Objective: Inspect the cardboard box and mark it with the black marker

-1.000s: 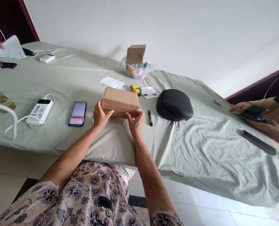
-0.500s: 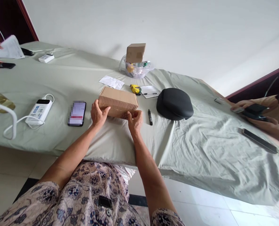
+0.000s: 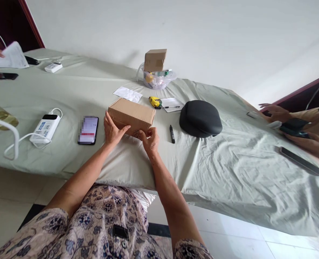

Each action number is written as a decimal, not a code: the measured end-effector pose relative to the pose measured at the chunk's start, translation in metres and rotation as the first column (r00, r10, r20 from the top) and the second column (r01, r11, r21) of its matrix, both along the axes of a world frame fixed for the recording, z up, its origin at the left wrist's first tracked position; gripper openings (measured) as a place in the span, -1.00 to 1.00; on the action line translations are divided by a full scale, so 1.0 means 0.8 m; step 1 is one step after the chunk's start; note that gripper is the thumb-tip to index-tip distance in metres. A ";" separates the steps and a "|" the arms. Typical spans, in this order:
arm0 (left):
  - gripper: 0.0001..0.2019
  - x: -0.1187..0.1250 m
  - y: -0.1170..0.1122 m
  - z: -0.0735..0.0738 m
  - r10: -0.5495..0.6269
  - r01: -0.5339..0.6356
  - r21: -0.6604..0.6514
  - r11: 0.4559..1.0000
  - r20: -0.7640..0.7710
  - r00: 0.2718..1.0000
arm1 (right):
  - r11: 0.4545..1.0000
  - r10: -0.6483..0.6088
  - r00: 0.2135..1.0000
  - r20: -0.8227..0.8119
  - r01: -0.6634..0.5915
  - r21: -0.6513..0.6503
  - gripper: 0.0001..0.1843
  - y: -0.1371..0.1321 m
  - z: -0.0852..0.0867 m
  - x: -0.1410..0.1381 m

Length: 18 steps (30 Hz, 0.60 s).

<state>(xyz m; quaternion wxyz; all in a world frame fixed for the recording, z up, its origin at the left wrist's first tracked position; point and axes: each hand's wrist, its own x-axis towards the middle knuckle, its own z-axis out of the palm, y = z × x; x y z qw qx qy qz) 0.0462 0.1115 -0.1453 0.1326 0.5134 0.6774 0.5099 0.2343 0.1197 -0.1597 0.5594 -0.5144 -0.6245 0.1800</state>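
Observation:
A closed brown cardboard box [image 3: 131,113] lies on the table's grey-green cloth [image 3: 224,165] in front of me. My left hand [image 3: 111,130] grips its near left corner, fingers curled along the front face. My right hand [image 3: 149,139] pinches the box's near right lower edge. The box sits slightly turned, its left end nearer me. A phone [image 3: 88,129] with a lit screen lies just left of my left hand, and a black marker [image 3: 171,133] lies just right of my right hand.
A black domed case [image 3: 200,118], a yellow tape measure [image 3: 154,102], papers and a clear bowl [image 3: 157,80] with a small box on it lie beyond. A white power bank [image 3: 46,126] with cable lies left. Other people's hands are at the far left and right edges.
Both hands have slid the box to the left and turned it slightly. The hand of the person at the right has lifted off the table.

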 end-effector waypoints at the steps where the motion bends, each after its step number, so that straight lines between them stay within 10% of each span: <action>1: 0.34 0.000 0.001 -0.002 -0.012 0.012 0.019 1.000 0.004 1.000 | 1.000 -0.003 1.000 -0.004 0.003 0.022 -0.52 0.000 0.001 0.000; 7: 0.00 0.003 0.001 -0.007 -0.116 0.118 0.039 0.992 -0.058 0.992 | 0.991 0.026 1.000 0.008 -0.026 0.133 -0.57 -0.006 0.001 -0.002; 18: 0.03 0.007 0.003 -0.017 -0.331 0.323 0.086 0.942 0.100 0.938 | 0.967 0.099 0.953 0.288 -0.160 0.196 -0.47 -0.013 -0.010 -0.024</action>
